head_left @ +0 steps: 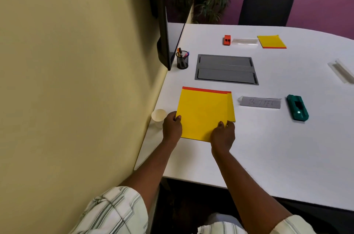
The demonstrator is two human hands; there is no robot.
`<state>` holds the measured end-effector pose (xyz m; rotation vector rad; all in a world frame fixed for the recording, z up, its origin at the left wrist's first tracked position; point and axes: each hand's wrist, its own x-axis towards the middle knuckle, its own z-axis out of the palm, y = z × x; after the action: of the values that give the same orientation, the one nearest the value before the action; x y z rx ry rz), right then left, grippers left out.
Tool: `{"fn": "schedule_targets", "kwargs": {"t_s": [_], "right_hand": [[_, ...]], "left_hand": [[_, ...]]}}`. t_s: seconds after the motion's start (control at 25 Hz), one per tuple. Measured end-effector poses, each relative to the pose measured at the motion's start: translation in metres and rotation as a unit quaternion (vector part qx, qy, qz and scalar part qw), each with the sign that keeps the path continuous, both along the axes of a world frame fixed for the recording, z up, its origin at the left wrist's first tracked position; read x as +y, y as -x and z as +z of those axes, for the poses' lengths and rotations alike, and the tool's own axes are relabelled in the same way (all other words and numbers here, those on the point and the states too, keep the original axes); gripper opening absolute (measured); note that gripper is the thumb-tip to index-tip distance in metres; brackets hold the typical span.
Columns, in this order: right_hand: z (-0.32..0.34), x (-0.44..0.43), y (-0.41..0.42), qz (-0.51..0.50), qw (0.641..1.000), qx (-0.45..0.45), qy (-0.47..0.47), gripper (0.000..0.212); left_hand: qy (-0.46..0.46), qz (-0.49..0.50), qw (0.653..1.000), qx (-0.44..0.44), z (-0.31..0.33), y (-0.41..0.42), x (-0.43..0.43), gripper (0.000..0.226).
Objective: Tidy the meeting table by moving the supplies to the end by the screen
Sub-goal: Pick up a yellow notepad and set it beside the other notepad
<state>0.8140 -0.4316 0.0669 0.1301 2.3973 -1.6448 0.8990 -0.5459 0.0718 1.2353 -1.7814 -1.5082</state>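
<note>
Two hands pinch the near corners of the large yellow pad with the red top strip (203, 113), lying on the white table (268, 147) beside the wall-mounted black screen (164, 28): your left hand (171, 125) and right hand (223, 135). Its loose top sheet sits skewed and could crease if pushed. Smaller risk: your left knuckles may tip the white paper cup (158, 117) just beside them.

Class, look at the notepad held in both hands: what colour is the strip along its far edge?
Orange-red, on the yellow notepad; the strip shows clearly in the head view.
</note>
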Motion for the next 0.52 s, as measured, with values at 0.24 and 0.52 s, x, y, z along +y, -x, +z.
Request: {"fn": "schedule_targets", "kwargs": {"t_s": [0.24,0.52], "right_hand": [[-0.006,-0.040,0.035,-0.010,1.000,-0.017,-0.010,0.039],[-0.019,-0.107,0.093,-0.007,1.000,-0.026,0.014,0.038]], "left_hand": [[0.007,0.009,0.998,-0.069,-0.007,0.030,-0.041,0.030],[0.113,0.001,0.979,-0.169,-0.002,0.076,-0.101,0.033]]}}
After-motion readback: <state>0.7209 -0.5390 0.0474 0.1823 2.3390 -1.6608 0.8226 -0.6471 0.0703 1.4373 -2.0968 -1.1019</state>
